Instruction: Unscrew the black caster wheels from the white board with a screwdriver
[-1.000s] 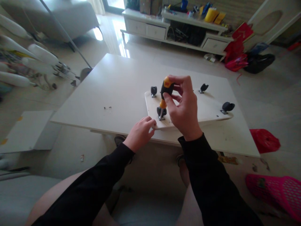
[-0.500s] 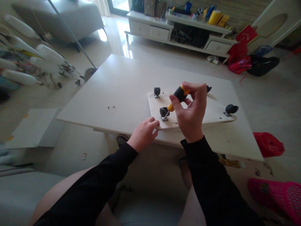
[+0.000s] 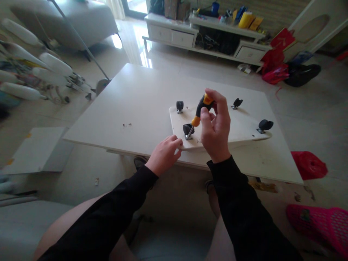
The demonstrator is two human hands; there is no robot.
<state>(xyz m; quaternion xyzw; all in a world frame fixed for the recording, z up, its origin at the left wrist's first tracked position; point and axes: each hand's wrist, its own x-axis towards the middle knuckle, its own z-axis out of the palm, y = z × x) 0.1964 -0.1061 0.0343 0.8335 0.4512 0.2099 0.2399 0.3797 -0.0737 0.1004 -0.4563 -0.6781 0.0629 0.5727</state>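
A white board (image 3: 228, 127) with black caster wheels at its corners lies on the white table (image 3: 141, 98). My right hand (image 3: 216, 128) is closed round the yellow-and-black handle of a screwdriver (image 3: 200, 108). The screwdriver tilts, its tip down at the metal plate of the near left caster (image 3: 187, 129). My left hand (image 3: 166, 152) grips the board's near left corner, fingers curled over the edge. Standing up from the other corners are the far left caster (image 3: 179, 106), the far right caster (image 3: 237, 103) and the near right caster (image 3: 264, 125).
Some small dark screws (image 3: 127, 125) lie on the table left of the board. A white TV cabinet (image 3: 174, 34) stands beyond. Red bags (image 3: 276, 69) and a pink basket (image 3: 320, 224) are at the right, a white box (image 3: 35, 148) at the left.
My right hand has shifted slightly left and turned on the screwdriver handle, which stands more upright. The far right caster is now uncovered. My left hand stays at the board's corner.
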